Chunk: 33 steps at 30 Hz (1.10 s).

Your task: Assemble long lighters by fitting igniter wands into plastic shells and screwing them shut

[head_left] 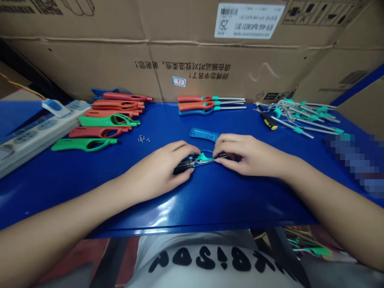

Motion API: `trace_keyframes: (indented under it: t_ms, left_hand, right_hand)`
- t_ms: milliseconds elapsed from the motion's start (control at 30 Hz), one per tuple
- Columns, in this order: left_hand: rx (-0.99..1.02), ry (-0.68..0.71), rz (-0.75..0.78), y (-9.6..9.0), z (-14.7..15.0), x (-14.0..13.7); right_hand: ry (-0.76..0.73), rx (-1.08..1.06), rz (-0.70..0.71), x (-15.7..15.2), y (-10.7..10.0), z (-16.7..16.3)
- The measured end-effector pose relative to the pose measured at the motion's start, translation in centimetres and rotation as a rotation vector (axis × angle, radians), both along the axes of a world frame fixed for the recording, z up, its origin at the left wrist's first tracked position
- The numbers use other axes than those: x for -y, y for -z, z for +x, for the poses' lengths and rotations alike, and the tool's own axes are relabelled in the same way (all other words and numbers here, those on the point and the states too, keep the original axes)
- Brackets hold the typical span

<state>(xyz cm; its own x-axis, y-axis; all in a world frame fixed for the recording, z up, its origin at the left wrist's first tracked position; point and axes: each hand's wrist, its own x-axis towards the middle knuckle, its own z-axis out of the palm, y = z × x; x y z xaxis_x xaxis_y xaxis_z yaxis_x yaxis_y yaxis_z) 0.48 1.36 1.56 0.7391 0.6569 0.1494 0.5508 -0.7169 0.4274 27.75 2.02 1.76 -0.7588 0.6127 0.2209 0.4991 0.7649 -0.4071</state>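
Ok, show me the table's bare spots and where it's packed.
Bare: the blue table from its near edge up to the left hand and right hand; and a patch between the small metal bits and the blue shell. Crowded: between the hands, with lighter parts; left rear, with handles beside the power strip; right rear, with metal rods and a screwdriver.

As the wearer sees it, and I from over here, the bare left forearm slants in from eight o'clock, the right forearm from four. The left hand, back upward, curls its fingers toward three, thumb nearer the body; close by, the right hand bends its fingertips toward nine, pinching.
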Motion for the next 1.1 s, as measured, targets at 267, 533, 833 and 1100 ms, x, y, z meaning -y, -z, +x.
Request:
trace_keyframes:
  t_ms: [267, 533, 833, 1100]
  left_hand:
    - [-0.016, 0.104, 0.125, 1.0, 0.0, -0.1]
    - [-0.043, 0.12, 0.17, 0.9, 0.1, 0.0]
    - [-0.05, 0.134, 0.17, 0.9, 0.0, 0.1]
    - [-0.051, 0.145, 0.181, 1.0, -0.1, -0.1]
  right_hand:
    - [0.003, 0.116, 0.064, 0.3, 0.5, -0.3]
    - [0.041, 0.051, 0.058, 0.3, 0.6, -0.8]
    - [0.022, 0.098, 0.065, 0.7, 0.3, -0.6]
    - [0.027, 0.129, 0.096, 1.3, 0.1, -0.9]
